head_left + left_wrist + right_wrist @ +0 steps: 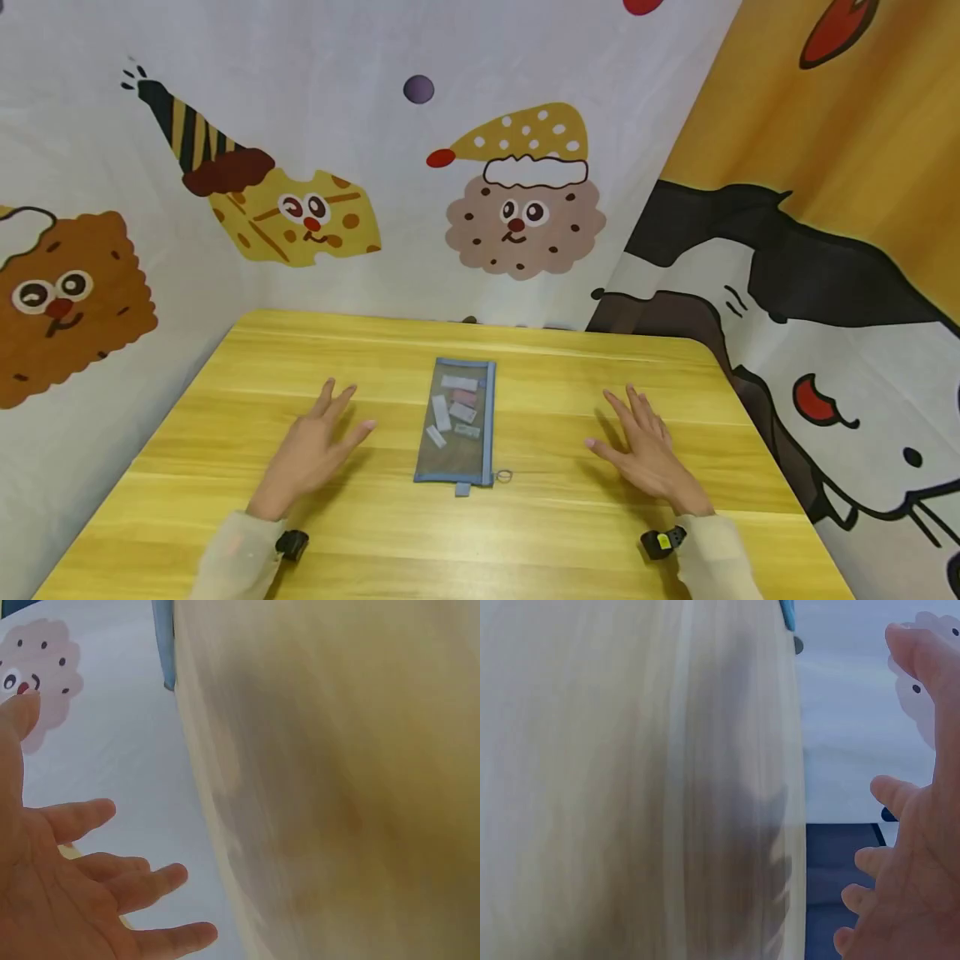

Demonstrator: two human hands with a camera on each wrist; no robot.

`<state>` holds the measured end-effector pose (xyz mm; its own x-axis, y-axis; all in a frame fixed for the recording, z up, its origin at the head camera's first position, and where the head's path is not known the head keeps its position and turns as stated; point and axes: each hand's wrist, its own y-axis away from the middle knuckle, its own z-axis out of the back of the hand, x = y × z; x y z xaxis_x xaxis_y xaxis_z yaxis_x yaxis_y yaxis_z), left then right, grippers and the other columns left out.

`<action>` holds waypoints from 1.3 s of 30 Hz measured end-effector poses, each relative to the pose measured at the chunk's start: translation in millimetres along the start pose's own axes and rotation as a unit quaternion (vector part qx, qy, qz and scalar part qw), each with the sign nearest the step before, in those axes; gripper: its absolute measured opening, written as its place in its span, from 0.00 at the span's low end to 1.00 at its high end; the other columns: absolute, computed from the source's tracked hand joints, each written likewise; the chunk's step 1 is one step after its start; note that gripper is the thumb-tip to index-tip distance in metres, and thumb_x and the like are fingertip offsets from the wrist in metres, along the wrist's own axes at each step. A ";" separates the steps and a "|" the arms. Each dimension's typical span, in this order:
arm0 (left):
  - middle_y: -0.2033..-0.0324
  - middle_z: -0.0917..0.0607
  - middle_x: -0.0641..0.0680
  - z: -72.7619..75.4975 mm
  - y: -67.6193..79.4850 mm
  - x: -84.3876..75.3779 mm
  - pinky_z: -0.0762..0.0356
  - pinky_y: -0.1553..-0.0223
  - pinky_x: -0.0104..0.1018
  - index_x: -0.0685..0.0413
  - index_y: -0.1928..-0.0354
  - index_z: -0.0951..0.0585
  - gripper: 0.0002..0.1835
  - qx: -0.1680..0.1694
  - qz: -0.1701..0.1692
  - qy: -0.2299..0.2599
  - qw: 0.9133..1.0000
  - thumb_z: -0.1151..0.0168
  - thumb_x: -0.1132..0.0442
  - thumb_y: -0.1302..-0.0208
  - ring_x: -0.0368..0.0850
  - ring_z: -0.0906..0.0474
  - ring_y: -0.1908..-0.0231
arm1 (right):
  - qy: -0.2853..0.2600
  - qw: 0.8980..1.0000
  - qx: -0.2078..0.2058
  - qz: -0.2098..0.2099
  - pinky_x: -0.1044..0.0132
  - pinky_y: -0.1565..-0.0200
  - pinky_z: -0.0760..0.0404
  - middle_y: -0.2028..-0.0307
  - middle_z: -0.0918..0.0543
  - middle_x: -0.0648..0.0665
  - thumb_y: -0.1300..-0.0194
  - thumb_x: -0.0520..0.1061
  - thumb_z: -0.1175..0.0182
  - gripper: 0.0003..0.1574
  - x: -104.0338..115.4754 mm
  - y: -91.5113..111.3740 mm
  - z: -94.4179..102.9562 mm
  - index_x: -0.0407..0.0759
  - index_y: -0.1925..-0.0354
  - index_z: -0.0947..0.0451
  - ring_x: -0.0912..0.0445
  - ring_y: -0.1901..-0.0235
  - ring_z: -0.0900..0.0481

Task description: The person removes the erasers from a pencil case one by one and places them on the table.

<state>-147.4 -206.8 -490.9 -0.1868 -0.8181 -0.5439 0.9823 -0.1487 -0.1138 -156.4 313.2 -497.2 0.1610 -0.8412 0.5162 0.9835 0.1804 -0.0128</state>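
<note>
A flat mesh zipper pouch point(452, 459) with blue edging lies on the table between the two hands. Through its mesh show several small pale pieces and a pink one, and a ring hangs at its lower right corner. To the left of the pouch my left hand point(311, 450) hovers over the wood with fingers spread, holding nothing. On the other side my right hand point(639, 450) is held likewise, its fingers apart and no object in it. Both wrist views show the spread fingers above the table, with a bit of the pouch's blue edge point(164, 645) at the top.
The wooden table point(555, 542) reaches back to a white curtain point(405, 283) printed with cartoon food faces. A yellow and white cartoon cloth point(840, 367) hangs along the right side. Small black cameras point(292, 545) are strapped at both wrists.
</note>
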 end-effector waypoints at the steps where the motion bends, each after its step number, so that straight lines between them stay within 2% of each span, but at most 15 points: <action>1: 0.21 0.49 0.72 -1.9 -0.3 -1.3 0.18 0.57 0.59 0.50 0.19 0.41 0.42 0.001 -0.002 0.005 1.000 0.49 0.34 0.25 0.55 0.23 0.82 | -0.002 1.000 0.001 0.001 0.21 0.32 0.63 0.17 0.66 0.38 0.32 0.69 0.38 0.57 1.3 0.1 -1.1 0.55 0.17 0.52 0.31 0.20 0.67; 3: 0.21 0.47 0.71 -5.4 -0.8 -4.4 0.17 0.59 0.56 0.51 0.21 0.38 0.41 -0.004 -0.009 0.015 1.000 0.48 0.34 0.25 0.57 0.21 0.79 | -0.002 1.000 0.002 0.002 0.19 0.33 0.60 0.17 0.64 0.37 0.32 0.69 0.38 0.57 4.3 0.2 -3.3 0.56 0.17 0.53 0.30 0.20 0.65; 5: 0.22 0.45 0.71 -8.8 -1.3 -8.0 0.18 0.52 0.62 0.53 0.22 0.36 0.40 -0.009 -0.020 0.027 0.999 0.48 0.36 0.25 0.67 0.14 0.63 | -0.009 1.000 0.008 0.004 0.19 0.33 0.58 0.17 0.63 0.37 0.32 0.69 0.38 0.57 7.6 0.0 -5.3 0.58 0.17 0.53 0.30 0.20 0.64; 6: 0.22 0.44 0.71 -10.6 -1.4 -10.1 0.21 0.47 0.66 0.54 0.22 0.36 0.39 -0.010 -0.025 0.033 0.999 0.48 0.37 0.24 0.71 0.16 0.52 | -0.012 1.000 0.011 0.007 0.18 0.34 0.57 0.17 0.63 0.37 0.32 0.69 0.38 0.57 9.2 -0.3 -6.1 0.58 0.17 0.54 0.30 0.20 0.64; 8: 0.23 0.41 0.71 -14.1 -2.3 -14.6 0.28 0.39 0.71 0.56 0.23 0.35 0.38 -0.011 -0.035 0.045 0.998 0.47 0.39 0.23 0.75 0.28 0.35 | -0.020 1.000 0.016 0.013 0.18 0.34 0.55 0.17 0.61 0.37 0.32 0.69 0.38 0.57 12.7 -1.4 -7.4 0.58 0.17 0.53 0.30 0.20 0.63; 10: 0.24 0.40 0.71 -17.0 -3.5 -20.0 0.31 0.36 0.71 0.57 0.23 0.35 0.38 -0.005 -0.040 0.059 0.997 0.47 0.39 0.23 0.74 0.33 0.31 | -0.031 0.999 0.022 0.017 0.18 0.34 0.53 0.17 0.61 0.38 0.33 0.70 0.37 0.58 15.9 -2.8 -8.9 0.58 0.17 0.53 0.31 0.20 0.62; 16: 0.26 0.35 0.70 -23.9 -6.1 -34.0 0.33 0.32 0.68 0.57 0.24 0.34 0.39 0.005 -0.050 0.077 0.996 0.48 0.37 0.24 0.70 0.34 0.28 | -0.055 0.997 0.044 0.026 0.20 0.34 0.45 0.17 0.62 0.41 0.35 0.71 0.35 0.59 24.6 -4.9 -15.5 0.61 0.18 0.52 0.31 0.20 0.60; 20: 0.27 0.30 0.65 -27.7 -7.1 -41.5 0.31 0.32 0.65 0.55 0.24 0.33 0.39 0.012 -0.058 0.086 0.995 0.47 0.36 0.25 0.66 0.31 0.29 | -0.069 0.995 0.061 0.025 0.20 0.34 0.43 0.17 0.61 0.42 0.37 0.72 0.34 0.59 30.6 -3.2 -19.6 0.58 0.18 0.48 0.31 0.20 0.59; 29: 0.33 0.24 0.62 -34.1 -9.2 -64.2 0.25 0.36 0.62 0.54 0.29 0.26 0.31 0.026 -0.081 0.100 0.991 0.38 0.45 0.27 0.62 0.26 0.34 | -0.078 0.992 0.091 0.030 0.24 0.33 0.40 0.17 0.58 0.42 0.39 0.71 0.32 0.59 44.7 -4.2 -27.0 0.58 0.19 0.45 0.35 0.20 0.57; 33: 0.32 0.26 0.62 -36.5 -9.3 -71.5 0.25 0.36 0.62 0.54 0.30 0.25 0.30 0.045 -0.092 0.101 0.990 0.35 0.48 0.29 0.62 0.27 0.33 | -0.074 0.991 0.098 0.046 0.27 0.32 0.38 0.18 0.52 0.42 0.40 0.70 0.30 0.57 54.9 -9.6 -30.9 0.58 0.21 0.41 0.37 0.20 0.53; 39: 0.30 0.28 0.62 -37.3 -12.6 -82.8 0.25 0.35 0.60 0.54 0.30 0.24 0.31 0.067 -0.101 0.086 0.989 0.32 0.50 0.31 0.62 0.30 0.31 | -0.074 0.988 0.097 0.099 0.32 0.31 0.35 0.22 0.39 0.41 0.35 0.62 0.30 0.46 71.6 -20.4 -39.2 0.53 0.25 0.32 0.39 0.23 0.42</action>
<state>-144.8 -116.4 -475.4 -0.3671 -0.6599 -0.6556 0.9155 -0.3809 -0.1293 -161.8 229.3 -493.6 0.3204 -0.6988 0.6396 0.8974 0.4401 0.0312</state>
